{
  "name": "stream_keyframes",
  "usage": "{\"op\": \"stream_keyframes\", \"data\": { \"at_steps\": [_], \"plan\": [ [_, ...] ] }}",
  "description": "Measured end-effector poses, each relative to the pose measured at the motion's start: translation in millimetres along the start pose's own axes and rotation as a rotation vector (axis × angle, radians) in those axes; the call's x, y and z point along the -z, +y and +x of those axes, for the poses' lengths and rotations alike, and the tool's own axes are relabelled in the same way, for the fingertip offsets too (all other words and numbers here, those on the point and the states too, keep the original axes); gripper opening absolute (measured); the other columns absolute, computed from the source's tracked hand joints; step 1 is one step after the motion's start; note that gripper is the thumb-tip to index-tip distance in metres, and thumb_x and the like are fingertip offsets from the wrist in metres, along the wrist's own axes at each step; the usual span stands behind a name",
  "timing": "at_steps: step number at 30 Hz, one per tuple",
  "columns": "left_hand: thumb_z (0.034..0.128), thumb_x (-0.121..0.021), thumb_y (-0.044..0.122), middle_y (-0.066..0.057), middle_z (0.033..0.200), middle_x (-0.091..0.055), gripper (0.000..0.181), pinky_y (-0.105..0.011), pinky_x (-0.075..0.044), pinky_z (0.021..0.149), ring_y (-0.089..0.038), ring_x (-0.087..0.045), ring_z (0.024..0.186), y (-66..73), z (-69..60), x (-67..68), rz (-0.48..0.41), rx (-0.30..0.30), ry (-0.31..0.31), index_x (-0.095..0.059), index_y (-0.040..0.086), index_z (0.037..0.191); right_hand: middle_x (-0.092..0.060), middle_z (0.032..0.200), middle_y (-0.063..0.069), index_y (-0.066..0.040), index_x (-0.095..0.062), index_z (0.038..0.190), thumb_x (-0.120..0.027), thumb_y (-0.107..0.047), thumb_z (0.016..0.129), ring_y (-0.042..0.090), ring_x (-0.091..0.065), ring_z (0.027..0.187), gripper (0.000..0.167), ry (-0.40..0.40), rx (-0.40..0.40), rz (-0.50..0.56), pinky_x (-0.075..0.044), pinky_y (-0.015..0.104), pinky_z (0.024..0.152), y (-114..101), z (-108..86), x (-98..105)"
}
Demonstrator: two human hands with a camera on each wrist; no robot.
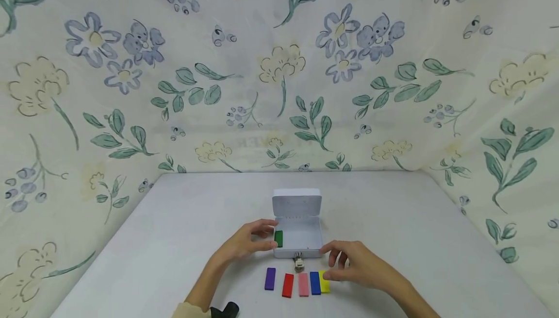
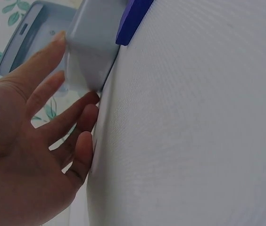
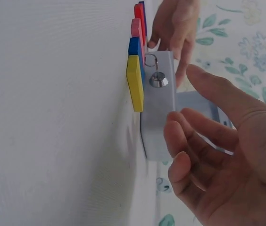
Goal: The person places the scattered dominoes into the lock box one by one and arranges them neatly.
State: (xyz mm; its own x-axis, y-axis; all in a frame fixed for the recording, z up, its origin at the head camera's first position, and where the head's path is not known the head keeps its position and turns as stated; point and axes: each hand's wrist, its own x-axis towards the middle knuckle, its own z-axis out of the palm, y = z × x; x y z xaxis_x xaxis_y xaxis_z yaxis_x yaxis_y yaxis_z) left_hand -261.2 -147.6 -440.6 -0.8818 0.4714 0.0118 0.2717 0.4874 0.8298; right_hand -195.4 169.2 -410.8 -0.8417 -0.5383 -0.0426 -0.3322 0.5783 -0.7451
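A light grey metal box (image 1: 299, 253) stands on the table with its lid (image 1: 297, 205) raised; one green block (image 1: 278, 239) lies inside at its left wall. The left hand (image 1: 244, 242) is at the box's left side, thumb and fingertips at the wall (image 2: 83, 61), fingers relaxed. Beside the front right corner is the right hand (image 1: 360, 264), loosely bent and holding nothing, as the right wrist view shows. In front of the box lie a purple block (image 1: 270, 278), a red block (image 1: 287, 285), a pink block (image 1: 303, 284), a blue block (image 1: 315, 283) and a yellow block (image 1: 324, 284).
A key with a ring (image 1: 299, 262) sits in the lock on the box's front. The white table (image 1: 196, 201) reaches back to a flowered cloth (image 1: 279, 90). A black object (image 1: 225, 310) shows at the bottom edge by the left sleeve (image 1: 190, 310).
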Motion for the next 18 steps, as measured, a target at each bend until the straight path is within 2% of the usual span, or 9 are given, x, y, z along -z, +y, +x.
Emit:
{"op": "stream_keyframes", "data": {
  "at_steps": [5,14,18],
  "plan": [
    [0.0859,-0.076,0.032,-0.013,0.133,-0.062,0.057,-0.052,-0.046,0.100,-0.028,-0.057,0.118,0.3,-0.3,-1.3,-0.006,-0.003,0.003,-0.056,0.016,0.137,-0.064,0.091,-0.001,-0.009,-0.065,0.119,-0.079,-0.032,0.083,0.007,-0.056,0.073,0.045,-0.041,-0.030,0.016,-0.047,0.019,0.063,1.7,-1.1,-0.6],
    [0.0863,-0.075,0.035,-0.013,0.134,-0.061,0.057,-0.050,-0.047,0.100,-0.027,-0.057,0.118,-1.3,-0.4,-2.0,0.008,0.006,0.002,-0.056,0.017,0.137,-0.064,0.090,0.001,-0.008,-0.063,0.120,-0.082,-0.025,0.079,0.009,-0.057,0.073,0.047,-0.132,-0.034,0.076,-0.048,0.016,0.064,2.3,-5.4,-4.9],
    [0.0861,-0.075,0.037,-0.012,0.134,-0.061,0.057,-0.049,-0.048,0.100,-0.026,-0.057,0.117,-1.8,0.4,-2.1,0.015,0.008,0.008,-0.056,0.018,0.137,-0.063,0.088,-0.001,-0.008,-0.063,0.119,-0.083,-0.024,0.079,0.009,-0.057,0.072,0.047,-0.134,-0.050,0.068,-0.048,0.016,0.065,3.3,-5.3,-6.6]
  ]
}}
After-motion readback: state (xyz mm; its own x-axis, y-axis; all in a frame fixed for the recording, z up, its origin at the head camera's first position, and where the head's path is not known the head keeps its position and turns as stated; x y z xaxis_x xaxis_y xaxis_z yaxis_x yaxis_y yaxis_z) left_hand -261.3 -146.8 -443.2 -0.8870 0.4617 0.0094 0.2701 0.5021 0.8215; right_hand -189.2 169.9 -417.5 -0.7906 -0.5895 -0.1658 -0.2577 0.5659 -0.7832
